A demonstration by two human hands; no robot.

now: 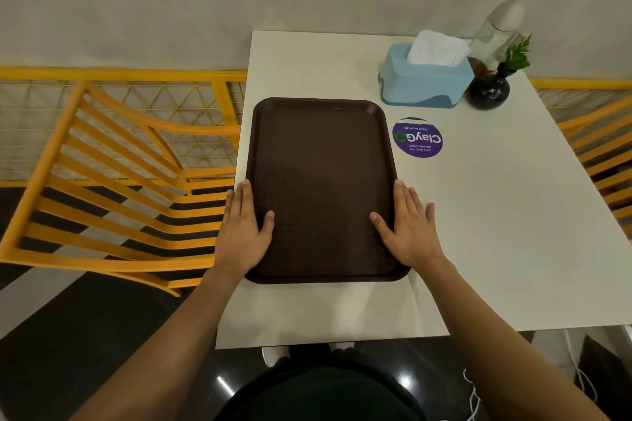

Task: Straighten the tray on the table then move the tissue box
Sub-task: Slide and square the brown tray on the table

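One yellow chair (113,181) stands left of the white table (496,249); part of a second shows at the right edge. The left hand (242,229) lies flat and spread on the left rim of the single brown tray (321,188), thumb on the tray floor, fingers along the outside edge; nothing is clasped. The tray lies near the table's left edge, its long sides close to parallel with that edge. It looks stiff, light and shallow, likely to slide easily on the smooth top; pressing both long rims should turn it without lifting. The right hand (410,229) mirrors the left on the right rim, open and flat, thumb inside.

Beyond the tray's far right corner: one round purple sticker (418,138), then one blue tissue box (425,79) with a white tissue standing from its slot. The box appears light and rigid; its side walls are the probable hold, not the soft tissue. Touching or just beside it at right stand one dark vase (487,90) with a green sprig and one pale bottle (502,20), both probably easy to tip.
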